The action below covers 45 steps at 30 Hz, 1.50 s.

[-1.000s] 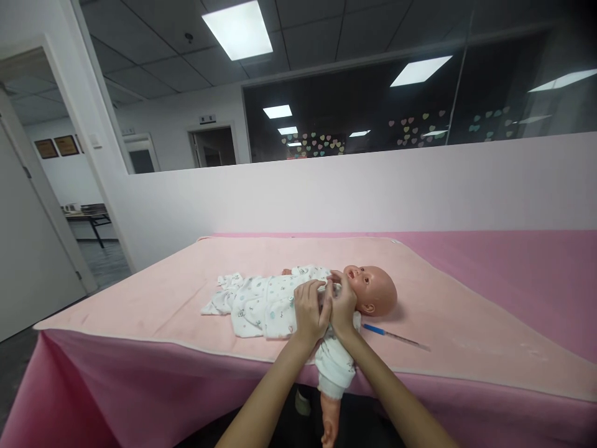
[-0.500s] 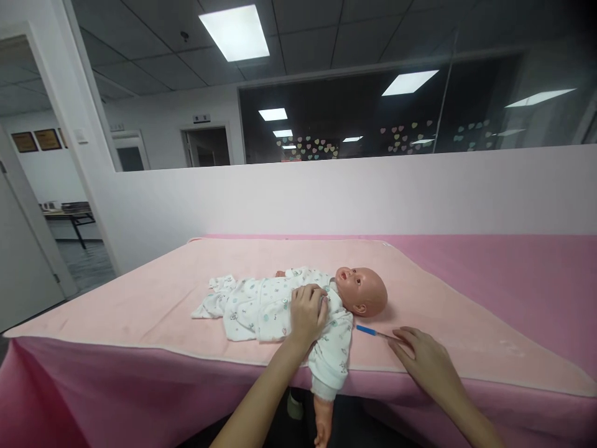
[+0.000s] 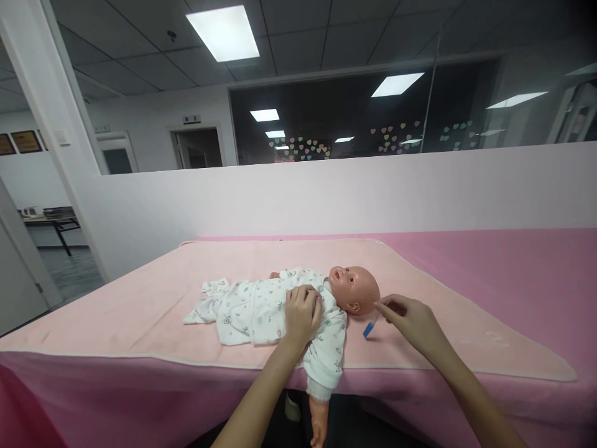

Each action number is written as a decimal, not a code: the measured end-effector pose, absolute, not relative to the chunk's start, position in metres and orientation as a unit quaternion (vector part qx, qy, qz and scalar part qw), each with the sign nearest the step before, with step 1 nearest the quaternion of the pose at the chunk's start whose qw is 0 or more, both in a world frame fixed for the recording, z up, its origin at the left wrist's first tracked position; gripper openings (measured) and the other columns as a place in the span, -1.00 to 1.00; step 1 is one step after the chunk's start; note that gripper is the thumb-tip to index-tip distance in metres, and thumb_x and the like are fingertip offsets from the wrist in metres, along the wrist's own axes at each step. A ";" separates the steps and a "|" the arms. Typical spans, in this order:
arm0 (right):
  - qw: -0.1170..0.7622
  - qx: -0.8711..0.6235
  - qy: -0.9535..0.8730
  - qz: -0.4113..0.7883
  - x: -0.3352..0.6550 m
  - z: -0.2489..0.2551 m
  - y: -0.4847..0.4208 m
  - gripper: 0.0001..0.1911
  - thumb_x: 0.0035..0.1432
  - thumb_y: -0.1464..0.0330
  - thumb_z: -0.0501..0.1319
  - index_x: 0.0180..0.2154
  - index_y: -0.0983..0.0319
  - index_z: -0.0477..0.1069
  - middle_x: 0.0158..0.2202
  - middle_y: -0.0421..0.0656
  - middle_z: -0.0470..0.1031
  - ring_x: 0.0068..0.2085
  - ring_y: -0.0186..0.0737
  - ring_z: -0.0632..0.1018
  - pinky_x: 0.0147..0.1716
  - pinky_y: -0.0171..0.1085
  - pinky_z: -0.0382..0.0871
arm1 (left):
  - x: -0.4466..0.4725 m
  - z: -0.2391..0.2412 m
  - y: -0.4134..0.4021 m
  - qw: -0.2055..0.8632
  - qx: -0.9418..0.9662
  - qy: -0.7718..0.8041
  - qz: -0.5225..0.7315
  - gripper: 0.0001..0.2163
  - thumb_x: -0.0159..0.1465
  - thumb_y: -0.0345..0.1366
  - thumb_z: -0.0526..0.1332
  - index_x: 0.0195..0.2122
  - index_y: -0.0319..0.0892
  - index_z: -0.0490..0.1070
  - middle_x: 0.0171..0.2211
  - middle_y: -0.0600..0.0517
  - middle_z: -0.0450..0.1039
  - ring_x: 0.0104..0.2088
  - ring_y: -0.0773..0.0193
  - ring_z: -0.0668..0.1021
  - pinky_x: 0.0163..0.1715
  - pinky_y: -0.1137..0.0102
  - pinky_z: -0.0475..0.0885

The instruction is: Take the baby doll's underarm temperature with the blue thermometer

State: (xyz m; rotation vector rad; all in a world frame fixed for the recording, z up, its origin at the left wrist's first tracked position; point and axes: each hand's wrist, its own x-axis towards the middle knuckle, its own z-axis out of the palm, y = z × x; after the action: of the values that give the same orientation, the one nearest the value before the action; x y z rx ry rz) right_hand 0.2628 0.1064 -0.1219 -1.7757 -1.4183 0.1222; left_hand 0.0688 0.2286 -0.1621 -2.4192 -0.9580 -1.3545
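Note:
A baby doll [image 3: 355,290] lies on its back, head to the right, dressed in a white patterned shirt [image 3: 265,317]. Its near arm [image 3: 319,420] hangs over the table's front edge. My left hand [image 3: 302,311] rests on the doll's chest, fingers curled onto the shirt near the collar; the fingertips are partly hidden. To the right of the doll's head, my right hand [image 3: 410,317] pinches the upper end of a thin stick with a blue end [image 3: 368,330]. The stick slants, blue end down, just above the blanket. Its exact kind is too small to make out.
A peach blanket [image 3: 140,298] with a pale border covers much of a pink-draped table [image 3: 536,267]. Behind it stands a low white wall [image 3: 373,193] with glass above. An open doorway is at the far left.
My right hand has lifted the stick off the blanket and tilted it, blue end down, moving toward the doll's head. My left hand stays on the doll's chest. The view has shifted slightly.

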 end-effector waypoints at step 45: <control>0.531 -0.341 -0.741 0.229 0.218 0.018 0.136 -0.38 0.17 0.03 -0.20 -0.36 0.28 0.48 -0.36 -0.15 0.54 -0.65 -0.52 0.38 -0.73 -0.51 0.23 | 0.068 -0.164 0.229 0.119 -0.819 -0.327 -0.455 -0.88 0.21 -0.36 0.05 -0.38 -0.16 0.36 -0.30 0.01 0.36 -0.27 0.26 0.36 -0.25 0.30 0.20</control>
State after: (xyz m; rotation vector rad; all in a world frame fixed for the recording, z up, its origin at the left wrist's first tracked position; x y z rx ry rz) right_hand 0.2180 0.1364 0.0175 -0.8141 -1.7687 0.5473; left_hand 0.0680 0.2295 -0.1637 -2.3961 -0.9575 -1.3310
